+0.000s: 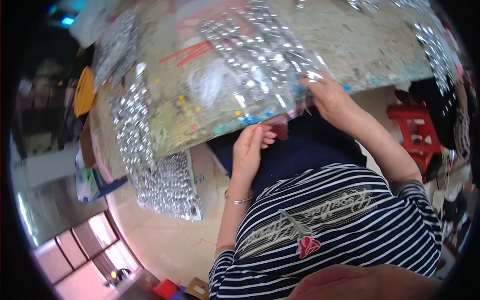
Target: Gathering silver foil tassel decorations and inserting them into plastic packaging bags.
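Observation:
Shiny silver bead-like strands [260, 50] lie across the table toward its near edge, under or inside what looks like a clear plastic bag. At the near table edge, my left hand [247, 152] is closed, thumb against fingers, pinching the bag's pinkish lower edge [277, 119]. My right hand [330, 97] is at the bag's right near corner, its fingers bent and closed on the plastic beside the strand ends. What lies under the right fingertips is partly hidden. A dark red piece [281, 131] shows just below the edge, by my left fingers.
The worktable [165, 100] is stained with paint. More silver strands [132, 115] drape over its left edge, above a silver beaded bundle [167, 187]. Other strands [434, 55] hang at the far right, near a person's arm [462, 120]. A red stool [415, 127] stands right.

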Demonstrator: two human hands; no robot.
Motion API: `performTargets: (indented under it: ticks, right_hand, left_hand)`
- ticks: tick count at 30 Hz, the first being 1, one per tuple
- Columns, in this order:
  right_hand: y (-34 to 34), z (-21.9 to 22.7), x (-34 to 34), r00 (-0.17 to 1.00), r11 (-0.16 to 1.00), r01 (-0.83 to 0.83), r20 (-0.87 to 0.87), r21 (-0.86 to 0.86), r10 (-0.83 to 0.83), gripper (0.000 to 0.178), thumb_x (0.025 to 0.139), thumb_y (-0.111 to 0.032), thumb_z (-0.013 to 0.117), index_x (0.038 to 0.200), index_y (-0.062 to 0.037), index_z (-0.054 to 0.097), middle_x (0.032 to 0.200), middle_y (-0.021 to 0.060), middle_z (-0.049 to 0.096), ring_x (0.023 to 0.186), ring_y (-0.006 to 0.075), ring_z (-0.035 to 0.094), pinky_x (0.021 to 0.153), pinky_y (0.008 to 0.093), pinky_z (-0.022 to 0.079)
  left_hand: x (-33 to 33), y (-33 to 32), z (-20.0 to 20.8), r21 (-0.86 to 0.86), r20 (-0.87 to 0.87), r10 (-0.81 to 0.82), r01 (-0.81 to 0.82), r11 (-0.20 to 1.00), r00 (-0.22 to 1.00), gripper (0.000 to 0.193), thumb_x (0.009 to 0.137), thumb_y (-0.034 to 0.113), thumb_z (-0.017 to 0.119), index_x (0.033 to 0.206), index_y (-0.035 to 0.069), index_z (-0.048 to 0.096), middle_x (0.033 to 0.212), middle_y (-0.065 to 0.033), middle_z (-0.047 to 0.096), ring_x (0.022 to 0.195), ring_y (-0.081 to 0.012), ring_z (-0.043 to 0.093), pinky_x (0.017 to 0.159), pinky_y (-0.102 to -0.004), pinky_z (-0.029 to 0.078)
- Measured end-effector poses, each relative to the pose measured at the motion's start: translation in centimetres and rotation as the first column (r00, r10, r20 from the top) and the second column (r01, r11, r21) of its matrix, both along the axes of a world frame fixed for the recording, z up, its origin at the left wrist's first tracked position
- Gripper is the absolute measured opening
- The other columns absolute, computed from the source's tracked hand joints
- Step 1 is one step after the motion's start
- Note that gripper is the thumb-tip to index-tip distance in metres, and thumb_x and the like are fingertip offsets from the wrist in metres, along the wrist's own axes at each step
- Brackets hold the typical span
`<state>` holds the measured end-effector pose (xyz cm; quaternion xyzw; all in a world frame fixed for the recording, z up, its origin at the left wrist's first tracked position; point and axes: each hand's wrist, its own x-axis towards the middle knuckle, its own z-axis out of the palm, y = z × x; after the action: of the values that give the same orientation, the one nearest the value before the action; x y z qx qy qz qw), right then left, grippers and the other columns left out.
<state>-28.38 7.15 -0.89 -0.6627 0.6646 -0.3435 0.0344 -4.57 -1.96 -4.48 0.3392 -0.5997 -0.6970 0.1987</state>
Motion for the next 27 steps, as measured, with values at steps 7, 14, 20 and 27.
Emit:
performTargets:
  ticks: [7,14,20,27]
  right_hand:
    - [0.0,0.1,-0.3,0.999,0.971,-0.05,0.032,0.235,0.044,0.037,0.075,0.013,0.043,0.105,-0.0002,0.059,0.108,0.0198,0.058,0.1,0.0397,0.054,0.089,0.0428,0.044]
    - [0.0,-0.4,1.1,0.997,0.985,-0.065,0.055,0.16,0.056,0.034,0.08,0.012,0.042,0.106,0.0,0.059,0.111,0.0212,0.056,0.106,0.0392,0.053,0.091,0.0404,0.044]
    - [2.8,5.2,2.4,0.965,0.959,-0.125,0.255,0.255,0.058,0.028,0.083,0.012,0.043,0.103,0.0016,0.06,0.102,0.016,0.062,0.093,0.0294,0.061,0.085,0.0344,0.047]
    - [2.5,7.1,4.7,0.943,0.954,-0.148,0.328,0.26,0.057,0.026,0.082,0.015,0.045,0.099,0.0026,0.061,0.096,0.0139,0.064,0.086,0.0238,0.063,0.08,0.0295,0.048]
  left_hand:
    - [0.9,0.0,-0.7,0.028,-0.007,-0.01,0.01,1.0,1.0,0.028,0.102,0.021,0.044,0.108,0.0,0.061,0.09,-0.0064,0.067,0.078,-0.0093,0.061,0.072,-0.0225,0.048]
    - [2.2,-0.2,0.0,0.034,-0.002,0.019,-0.019,0.999,1.0,0.027,0.101,0.021,0.046,0.107,0.001,0.062,0.09,-0.0048,0.067,0.078,-0.0087,0.06,0.071,-0.0217,0.048]
    - [7.1,-3.3,0.9,-0.408,0.0,0.432,-0.394,0.823,0.902,0.021,0.099,0.016,0.049,0.098,0.0,0.063,0.089,-0.0072,0.068,0.079,-0.0132,0.065,0.07,-0.025,0.05]
    - [14.8,-12.8,3.5,-0.948,0.02,0.795,-0.242,0.209,0.607,0.041,0.083,0.018,0.069,0.115,-0.003,0.054,0.114,-0.0193,0.058,0.108,-0.0358,0.052,0.096,-0.0457,0.038]
